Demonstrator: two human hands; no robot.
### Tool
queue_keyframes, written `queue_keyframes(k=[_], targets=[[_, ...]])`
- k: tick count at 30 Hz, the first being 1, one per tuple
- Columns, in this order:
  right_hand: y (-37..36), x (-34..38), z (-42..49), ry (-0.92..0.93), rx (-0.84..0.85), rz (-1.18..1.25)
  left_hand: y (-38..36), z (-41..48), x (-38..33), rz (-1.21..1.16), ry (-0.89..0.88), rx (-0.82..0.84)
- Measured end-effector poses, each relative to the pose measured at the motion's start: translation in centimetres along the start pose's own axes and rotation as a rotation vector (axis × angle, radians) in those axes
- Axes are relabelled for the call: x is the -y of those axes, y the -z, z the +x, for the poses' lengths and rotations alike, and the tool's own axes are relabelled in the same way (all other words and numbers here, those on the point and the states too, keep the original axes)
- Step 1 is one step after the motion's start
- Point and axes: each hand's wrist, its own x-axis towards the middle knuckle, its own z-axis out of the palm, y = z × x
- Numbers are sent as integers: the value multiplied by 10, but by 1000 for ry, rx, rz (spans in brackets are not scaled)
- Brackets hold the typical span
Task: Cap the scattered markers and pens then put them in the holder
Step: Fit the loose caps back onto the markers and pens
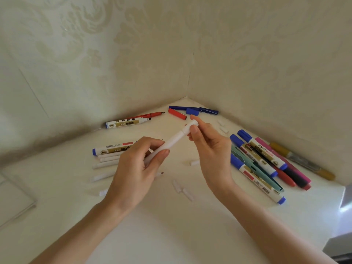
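**Cap going onto a white pen, holder nowhere in view**

Hands meet over the middle of the white table point(171, 235), both closed on one white pen point(172, 142). The left hand point(133, 172) grips the barrel at its lower end between thumb and fingers; the right hand point(207, 149) pinches the white cap point(190, 125) at the upper end, which points toward 1 o'clock. Whether the cap is fully seated cannot be told.

Risk one: a cap pushed on crooked could jam or pop off, since the pinch sits right at the tip with little control over the angle. Risk two: white caps point(182, 189) lie loose at 6 o'clock from the hands, nearly invisible against the surface, so a sweeping wrist could knock them off unnoticed. Uncapped white pens point(108, 161) lie at 9 o'clock, touching a blue-ended marker point(112, 148), and an open tip could mark the table.

Capped markers point(262, 161) lie bunched at 3 o'clock, near the right wrist. At 12 o'clock, against the wall, rest a red cap point(177, 114) and a blue pen point(192, 109). No holder shows.
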Motion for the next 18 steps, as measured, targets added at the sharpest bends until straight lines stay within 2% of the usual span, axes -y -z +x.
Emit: queue_keyframes(k=[8,13,15,17,18], targets=[[-1,-4,-5,-111,-7,-38,2,2,0,87,-60,22],[-1,14,-4,-124,121,210,-9,1,-16,-30,-19,137],[7,20,3,-149,102,295,-9,1,-21,-7,-66,233],[23,23,12,-174,13,226,-3,1,-19,102,-146,287],[34,23,17,-178,-14,81,2,1,-15,140,-165,283]])
